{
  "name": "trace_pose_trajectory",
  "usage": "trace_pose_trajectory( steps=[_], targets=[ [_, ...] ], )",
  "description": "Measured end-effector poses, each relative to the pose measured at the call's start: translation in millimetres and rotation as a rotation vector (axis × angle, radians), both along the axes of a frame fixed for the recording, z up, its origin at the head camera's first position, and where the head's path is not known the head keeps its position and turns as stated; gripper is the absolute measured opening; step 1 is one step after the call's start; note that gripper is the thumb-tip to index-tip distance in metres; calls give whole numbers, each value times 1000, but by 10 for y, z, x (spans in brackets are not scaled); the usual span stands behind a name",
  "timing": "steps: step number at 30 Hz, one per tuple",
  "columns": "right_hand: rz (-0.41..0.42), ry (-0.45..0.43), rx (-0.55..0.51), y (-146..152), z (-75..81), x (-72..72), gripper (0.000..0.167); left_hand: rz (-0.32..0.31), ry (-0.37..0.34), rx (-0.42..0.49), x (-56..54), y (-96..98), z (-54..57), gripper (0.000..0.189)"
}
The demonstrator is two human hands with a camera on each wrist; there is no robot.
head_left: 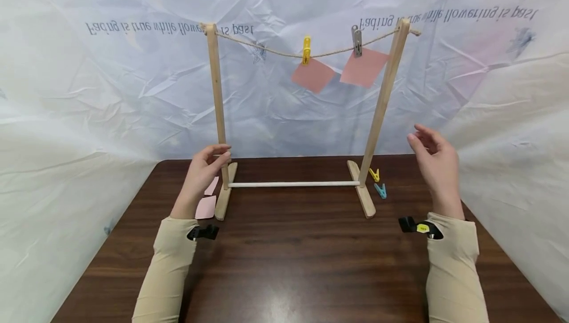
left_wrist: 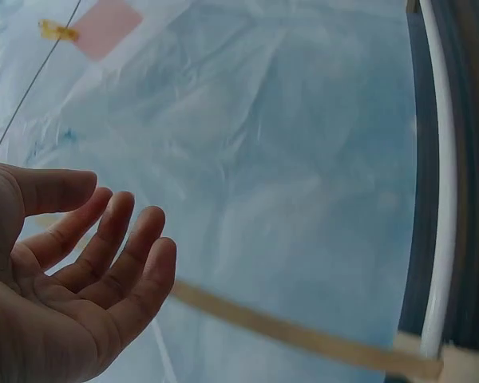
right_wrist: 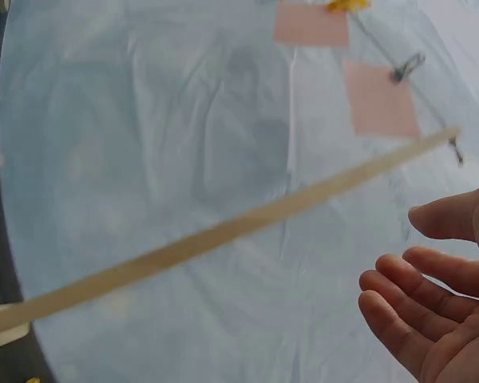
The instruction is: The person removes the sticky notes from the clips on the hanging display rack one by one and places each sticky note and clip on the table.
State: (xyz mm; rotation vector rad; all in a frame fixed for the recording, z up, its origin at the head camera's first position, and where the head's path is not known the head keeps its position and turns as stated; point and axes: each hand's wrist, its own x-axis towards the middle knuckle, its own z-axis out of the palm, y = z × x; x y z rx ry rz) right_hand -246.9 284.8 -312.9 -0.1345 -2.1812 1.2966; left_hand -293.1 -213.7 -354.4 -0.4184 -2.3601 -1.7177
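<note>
- Two loose pink sheets (head_left: 206, 208) lie on the table (head_left: 289, 263), just left of the left foot (head_left: 223, 202) of the stand; the farther sheet is partly hidden by your hand.
- From the fingers of your left hand (head_left: 202, 172), these sheets lie lower and toward the near side. The left hand is the nearer one to them.
- A small yellow peg (head_left: 375, 175) and a blue peg (head_left: 381, 191) lie just right of the right post (head_left: 384, 100), the blue one nearer to you. Both long axes slant from far left to near right.
- From the fingers of your right hand (head_left: 440, 170), these pegs lie lower and to the left, apart from it. This hand is the nearer one to them.
- Your left fingers are loosely bent and hold nothing. They overlap the left post (head_left: 217, 81) in the head view; whether they touch it, I cannot tell. Your right fingers are also relaxed, with nothing between them.
- On the rope (head_left: 329, 54), a yellow clip (head_left: 306, 50) and a grey clip (head_left: 357, 40) each hold a hung pink sheet (head_left: 364, 67) by an upper corner.
- The backdrop (head_left: 289, 125) says twice, upside down, "Fading is true while flowering is past"; the posts cover some letters.
- On your right wrist strap (head_left: 406, 224), the yellow label (head_left: 422, 228) is too small to read.
</note>
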Motion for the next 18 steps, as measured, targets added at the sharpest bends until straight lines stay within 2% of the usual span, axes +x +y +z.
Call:
trace_pose_trajectory(
  steps=[7, 14, 18],
  targets=[
    [84, 199, -40, -233, 388, -38, 38, -87, 27, 19, -60, 273, 93, 38],
    [214, 295, -7, -499, 798, -15, 35, -127, 26, 15, -117, 466, 170, 39],
    [250, 360, -3, -594, 1026, -16, 33, -143, 28, 28, -149, 554, 234, 41]
  ],
)
